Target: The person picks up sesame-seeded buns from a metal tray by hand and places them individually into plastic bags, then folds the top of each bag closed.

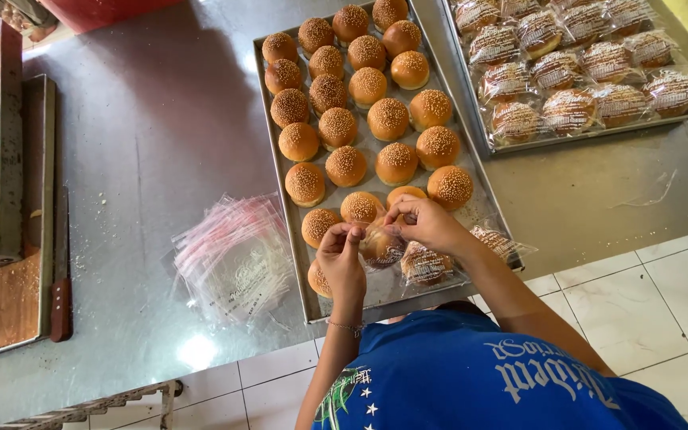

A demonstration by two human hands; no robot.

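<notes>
Blue shirt (471,374) at bottom centre, left hand (342,259) and right hand (424,223) both pinching a bagged bun (379,245) over the baking tray (276,151) — stack of clear bags (232,259) to the left.

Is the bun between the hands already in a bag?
In: clear plastic wraps the bun, and both hands, left and right, pinch the bag's top.

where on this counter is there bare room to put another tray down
Bare steel lies between the pile of clear bags and the left tray, running to the far edge. A smaller patch sits below the bagged-bun tray. The middle tray is crowded.
</notes>
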